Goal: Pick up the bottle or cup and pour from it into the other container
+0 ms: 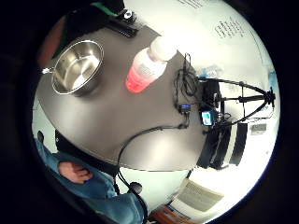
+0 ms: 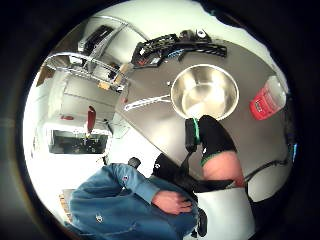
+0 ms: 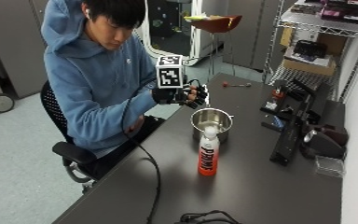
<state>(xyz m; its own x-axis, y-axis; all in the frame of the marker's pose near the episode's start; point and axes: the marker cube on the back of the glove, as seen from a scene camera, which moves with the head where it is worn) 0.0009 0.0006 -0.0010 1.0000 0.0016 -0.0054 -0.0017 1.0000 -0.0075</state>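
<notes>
Person, upper left of the outside view: 1 light blue hooded sweatshirt (image 3: 92,88), hood down, small pale emblem on the chest; dark trousers. Right hand (image 3: 180,95): 1 black glove with green trim at the finger ends. Other hand (image 2: 172,202) bare, blue cuff at wrist.

Even indoor light from overhead fills the room; the dark table (image 3: 259,186) carries a pale sheen beside the steel pot (image 3: 211,122), whose inside gleams. Both palm views bend strongly toward their rims, where a white wall glares
</notes>
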